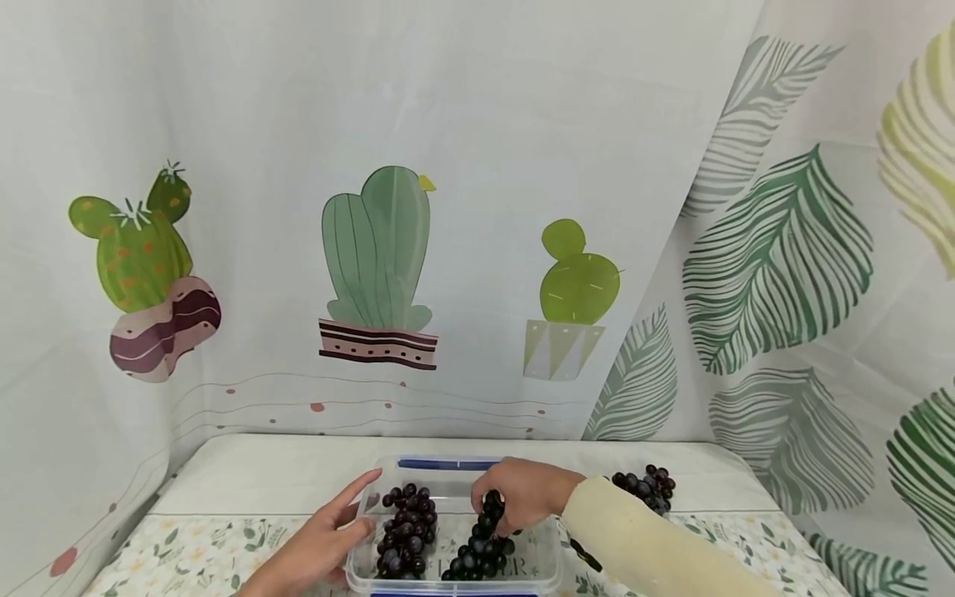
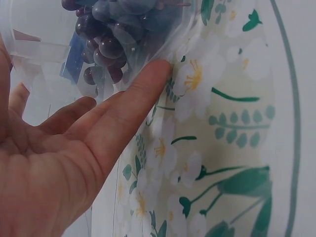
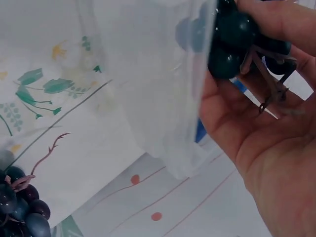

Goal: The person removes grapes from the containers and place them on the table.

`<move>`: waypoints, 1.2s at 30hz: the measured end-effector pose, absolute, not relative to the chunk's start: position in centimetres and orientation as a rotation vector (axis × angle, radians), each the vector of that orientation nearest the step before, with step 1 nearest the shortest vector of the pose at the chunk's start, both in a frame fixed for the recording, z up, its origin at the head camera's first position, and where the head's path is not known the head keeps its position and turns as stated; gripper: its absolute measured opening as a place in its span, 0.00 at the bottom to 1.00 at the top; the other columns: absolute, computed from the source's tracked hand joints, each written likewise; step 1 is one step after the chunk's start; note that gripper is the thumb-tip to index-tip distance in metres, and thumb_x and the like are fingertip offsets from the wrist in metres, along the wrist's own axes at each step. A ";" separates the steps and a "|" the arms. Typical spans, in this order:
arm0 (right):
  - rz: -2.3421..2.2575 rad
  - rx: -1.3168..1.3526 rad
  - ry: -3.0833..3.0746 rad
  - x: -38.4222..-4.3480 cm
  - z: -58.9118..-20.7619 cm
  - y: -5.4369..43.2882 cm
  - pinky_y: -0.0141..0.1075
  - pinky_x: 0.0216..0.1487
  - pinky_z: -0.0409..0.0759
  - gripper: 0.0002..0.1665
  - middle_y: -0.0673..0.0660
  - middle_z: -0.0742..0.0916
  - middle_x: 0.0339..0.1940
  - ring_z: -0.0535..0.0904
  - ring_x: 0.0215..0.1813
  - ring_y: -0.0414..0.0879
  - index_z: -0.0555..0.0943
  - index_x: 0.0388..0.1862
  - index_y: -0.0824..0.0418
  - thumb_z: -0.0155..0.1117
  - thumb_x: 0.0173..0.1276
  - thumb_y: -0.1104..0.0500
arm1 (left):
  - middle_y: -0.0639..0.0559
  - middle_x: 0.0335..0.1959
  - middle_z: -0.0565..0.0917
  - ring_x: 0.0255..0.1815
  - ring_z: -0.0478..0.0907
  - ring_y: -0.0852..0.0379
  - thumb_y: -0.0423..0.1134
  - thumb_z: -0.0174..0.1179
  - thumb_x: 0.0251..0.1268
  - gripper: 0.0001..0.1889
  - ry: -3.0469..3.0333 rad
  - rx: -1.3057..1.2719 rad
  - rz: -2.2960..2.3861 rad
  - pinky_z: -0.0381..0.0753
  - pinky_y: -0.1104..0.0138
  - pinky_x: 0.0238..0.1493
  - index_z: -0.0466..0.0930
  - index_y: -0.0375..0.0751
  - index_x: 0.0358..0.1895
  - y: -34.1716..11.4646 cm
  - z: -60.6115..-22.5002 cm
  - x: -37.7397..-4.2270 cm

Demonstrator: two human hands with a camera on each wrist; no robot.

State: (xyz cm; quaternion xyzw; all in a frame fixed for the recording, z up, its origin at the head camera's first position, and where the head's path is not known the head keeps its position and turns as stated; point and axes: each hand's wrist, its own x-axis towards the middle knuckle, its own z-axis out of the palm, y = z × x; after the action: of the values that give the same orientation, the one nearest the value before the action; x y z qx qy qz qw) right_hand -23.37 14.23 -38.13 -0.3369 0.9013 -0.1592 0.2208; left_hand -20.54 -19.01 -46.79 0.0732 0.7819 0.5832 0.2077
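A clear plastic box [image 1: 550, 557] with blue clips stands on the table in the head view. My left hand [image 1: 324, 541] touches the box's left side, its fingers mostly straight along the wall in the left wrist view. Inside, on the left, lies a bunch of dark purple grapes [image 1: 406, 531], also seen through the plastic in the left wrist view. My right hand [image 1: 522, 496] reaches over the box's right part and holds the upper end of a greenish-black grape bunch [image 1: 477, 560]. Its stem shows against the palm in the right wrist view.
Another bunch of dark grapes [image 1: 647, 489] lies on the table right of the box, partly behind the right sleeve [image 1: 634, 535]. A floral cloth [image 1: 201, 543] covers the table's near part. A printed curtain [image 1: 477, 249] hangs behind.
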 end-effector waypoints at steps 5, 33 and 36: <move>-0.380 -0.966 2.531 -22.9 -37.4 13.9 0.31 0.41 0.77 0.19 0.38 0.87 0.52 0.78 0.45 0.31 0.86 0.48 0.43 0.77 0.64 0.65 | 0.15 0.78 0.54 0.72 0.65 0.16 0.43 0.51 0.81 0.37 2.179 0.222 1.621 0.90 0.48 0.31 0.46 0.58 0.87 -19.0 -46.8 -20.4; 0.429 -1.313 2.822 -19.0 -36.2 12.7 0.38 0.46 0.77 0.28 0.45 0.83 0.52 0.74 0.51 0.41 0.82 0.58 0.32 0.75 0.67 0.62 | 0.13 0.77 0.54 0.70 0.70 0.18 0.43 0.53 0.80 0.38 2.184 0.215 1.601 0.89 0.51 0.28 0.46 0.57 0.87 -19.1 -47.0 -20.6; 0.462 -1.330 2.814 -18.9 -36.1 12.7 0.39 0.47 0.78 0.29 0.45 0.82 0.51 0.73 0.50 0.41 0.82 0.58 0.32 0.76 0.66 0.62 | 0.13 0.77 0.55 0.70 0.70 0.19 0.43 0.53 0.79 0.39 2.181 0.219 1.603 0.89 0.51 0.28 0.47 0.58 0.87 -19.1 -46.9 -20.5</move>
State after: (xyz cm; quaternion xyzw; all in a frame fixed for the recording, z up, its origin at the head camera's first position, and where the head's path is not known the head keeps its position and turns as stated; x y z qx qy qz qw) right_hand -18.90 12.69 -36.10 -0.4226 0.8943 0.1468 -0.0026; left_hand -20.52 -19.12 -46.88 0.0788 0.7850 0.5769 0.2117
